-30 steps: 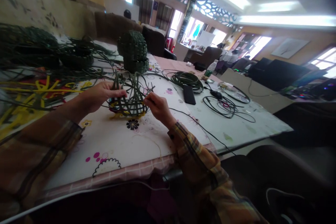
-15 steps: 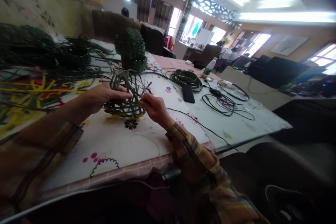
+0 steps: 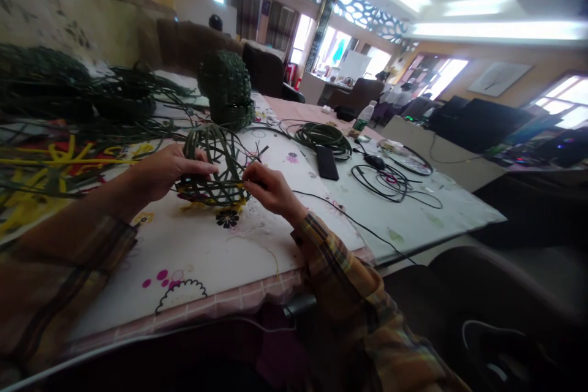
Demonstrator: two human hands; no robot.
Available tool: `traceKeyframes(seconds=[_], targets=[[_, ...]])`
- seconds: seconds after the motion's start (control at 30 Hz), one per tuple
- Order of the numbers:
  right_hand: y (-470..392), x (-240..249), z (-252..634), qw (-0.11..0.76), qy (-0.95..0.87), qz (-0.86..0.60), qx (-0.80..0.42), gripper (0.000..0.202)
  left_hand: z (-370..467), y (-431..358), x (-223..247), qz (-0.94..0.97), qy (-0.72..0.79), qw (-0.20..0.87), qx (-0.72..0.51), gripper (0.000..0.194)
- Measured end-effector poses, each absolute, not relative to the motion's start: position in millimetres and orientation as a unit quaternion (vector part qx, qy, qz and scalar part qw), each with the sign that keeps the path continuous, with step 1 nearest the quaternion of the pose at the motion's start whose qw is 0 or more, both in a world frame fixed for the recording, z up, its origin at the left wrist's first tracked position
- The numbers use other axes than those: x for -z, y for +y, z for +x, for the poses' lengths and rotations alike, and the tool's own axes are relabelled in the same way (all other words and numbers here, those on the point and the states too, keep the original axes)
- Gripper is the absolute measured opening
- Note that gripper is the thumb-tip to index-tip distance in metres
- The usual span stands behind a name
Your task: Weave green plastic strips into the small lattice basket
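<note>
An open-weave basket [image 3: 215, 192] of dark green strips, with yellow strands at its base, rests on the patterned tablecloth in front of me. My left hand [image 3: 177, 168] is closed around strips on the basket's left side, its thumb lying along the near face. At the right side, my right hand [image 3: 269, 187] pinches a green strip between thumb and bent fingers. Several loose strip ends stick out behind the right hand. Just beyond stands a tightly woven dark green piece [image 3: 227, 89] with a rounded top.
Yellow strips [image 3: 59, 162] and heaped green strips [image 3: 124, 98] lie at the left. Toward the right are a coil of green strip [image 3: 324, 139], a black phone [image 3: 327, 163], a plastic bottle [image 3: 365, 116] and a thin looped cable [image 3: 386, 184]. A dark chair [image 3: 463, 282] stands at the right.
The view has shifted slightly. My left hand and the basket have moved a little left, and the gap between my two hands is somewhat wider. Both keep their hold.
</note>
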State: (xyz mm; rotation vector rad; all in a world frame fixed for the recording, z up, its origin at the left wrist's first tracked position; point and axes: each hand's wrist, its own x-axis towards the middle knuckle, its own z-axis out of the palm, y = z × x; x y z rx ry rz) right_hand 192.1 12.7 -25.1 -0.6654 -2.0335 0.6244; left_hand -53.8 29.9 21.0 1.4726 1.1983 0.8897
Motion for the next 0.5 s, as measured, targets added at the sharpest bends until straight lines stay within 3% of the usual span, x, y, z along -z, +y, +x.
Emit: traceKeyframes(seconds=[0.13,0.23,0.37,0.5], targets=[[13.5,23.9,190.1,0.457,-0.799,-0.266,-0.287,0.009,-55.5,29.6,-20.9,0.596,0.481,0.522,-0.376,0.038],[13.2,23.5,187.2,0.465,-0.779,-0.273,-0.32,0.012,-58.8,30.0,-20.4,0.593,0.452,0.559,-0.363,0.05],[12.3,22.8,185.4,0.463,-0.774,-0.259,-0.346,0.012,-64.4,31.9,-18.3,0.617,0.411,0.572,-0.352,0.037],[13.4,23.9,185.0,0.454,-0.782,-0.236,-0.355,0.013,-65.7,32.7,-16.4,0.621,0.429,0.555,-0.349,0.043]])
